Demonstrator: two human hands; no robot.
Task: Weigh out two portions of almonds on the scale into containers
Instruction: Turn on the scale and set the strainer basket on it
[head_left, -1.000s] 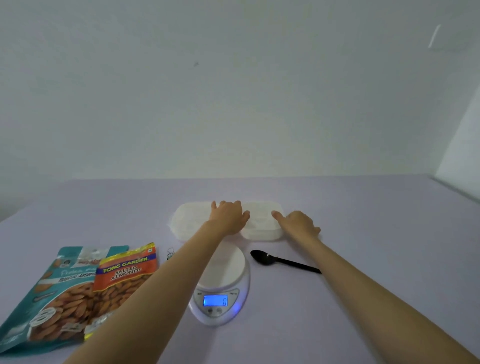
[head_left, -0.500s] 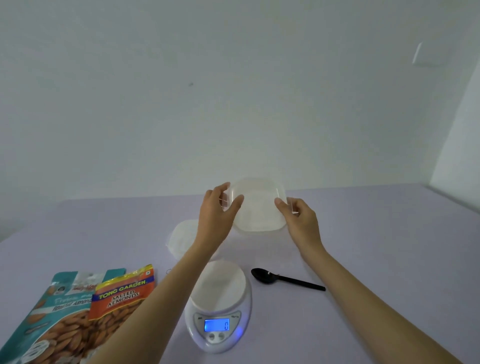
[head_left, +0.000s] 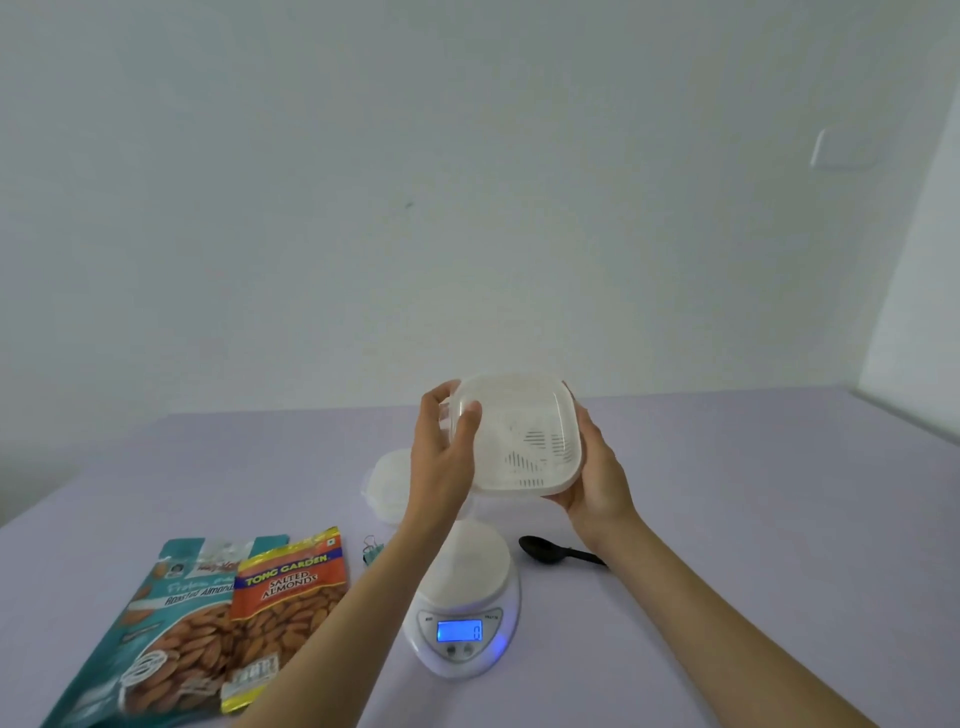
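Both hands hold a translucent white container (head_left: 524, 436) in the air above the table, tilted so a flat ribbed face points at me. My left hand (head_left: 444, 457) grips its left edge, thumb on the front. My right hand (head_left: 597, 478) cups its right and lower edge. A second white container (head_left: 387, 483) rests on the table behind my left wrist, partly hidden. The white digital scale (head_left: 467, 608) sits below, its blue display showing 0, its platform bare. Two almond bags lie at the left: a teal one (head_left: 166, 623) and an orange one (head_left: 285, 597).
A black plastic spoon (head_left: 556, 552) lies right of the scale. A small teal binder clip (head_left: 371, 550) sits between the bags and the scale. The lilac table (head_left: 753, 519) runs back to a white wall; its right edge shows at the far right.
The right-hand container went from resting on the table to being lifted by both hands and tipped toward me. The other container stayed on the table.
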